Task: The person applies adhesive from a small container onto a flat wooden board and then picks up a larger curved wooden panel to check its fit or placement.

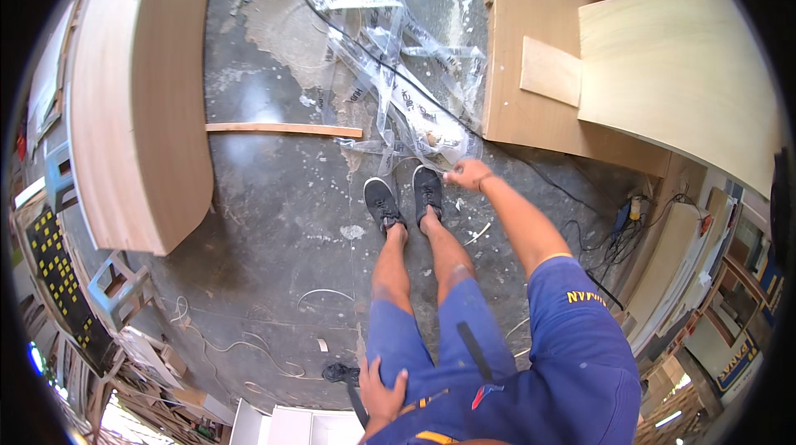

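My right hand (468, 174) reaches out low, just beyond my right shoe, its fingers pinched together. A thin pale strip (419, 161) seems to run from the fingertips toward the left, over the shoe tips. Right beyond that hand lies a crumpled heap of clear printed plastic film (414, 101), spread over the concrete floor. My left hand (382, 389) rests on my left thigh with its fingers apart and nothing in them. My dark shoes (384, 203) stand at the near edge of the film.
A curved wooden cabinet (157, 105) stands at left, with a wooden slat (286, 128) on the floor beside it. A black cable (365, 48) crosses the film. At right are a wooden panel (531, 22), a curved plywood sheet (680, 80) and tangled cords (618, 238).
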### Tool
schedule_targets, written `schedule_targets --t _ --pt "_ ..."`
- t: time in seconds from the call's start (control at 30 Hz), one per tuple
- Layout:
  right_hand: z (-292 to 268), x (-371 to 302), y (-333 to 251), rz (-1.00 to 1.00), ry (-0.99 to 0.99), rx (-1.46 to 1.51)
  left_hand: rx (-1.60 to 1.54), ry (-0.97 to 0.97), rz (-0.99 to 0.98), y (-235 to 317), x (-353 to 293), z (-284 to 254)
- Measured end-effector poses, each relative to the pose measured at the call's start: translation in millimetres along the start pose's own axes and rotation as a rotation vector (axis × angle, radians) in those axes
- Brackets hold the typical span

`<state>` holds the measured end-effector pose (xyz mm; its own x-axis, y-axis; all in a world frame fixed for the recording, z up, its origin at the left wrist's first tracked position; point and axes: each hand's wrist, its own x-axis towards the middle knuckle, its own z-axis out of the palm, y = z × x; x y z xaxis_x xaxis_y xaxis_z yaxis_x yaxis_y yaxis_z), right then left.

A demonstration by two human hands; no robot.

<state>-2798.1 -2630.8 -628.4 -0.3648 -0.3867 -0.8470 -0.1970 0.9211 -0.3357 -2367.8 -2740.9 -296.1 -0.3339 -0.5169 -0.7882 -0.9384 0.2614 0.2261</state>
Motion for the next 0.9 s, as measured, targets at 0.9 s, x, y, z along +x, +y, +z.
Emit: schedule_targets --t 0.9 --pt "65 260 -65 0.065 0.385 -0.134 -0.010 0.017 -0.080 14 42 22"
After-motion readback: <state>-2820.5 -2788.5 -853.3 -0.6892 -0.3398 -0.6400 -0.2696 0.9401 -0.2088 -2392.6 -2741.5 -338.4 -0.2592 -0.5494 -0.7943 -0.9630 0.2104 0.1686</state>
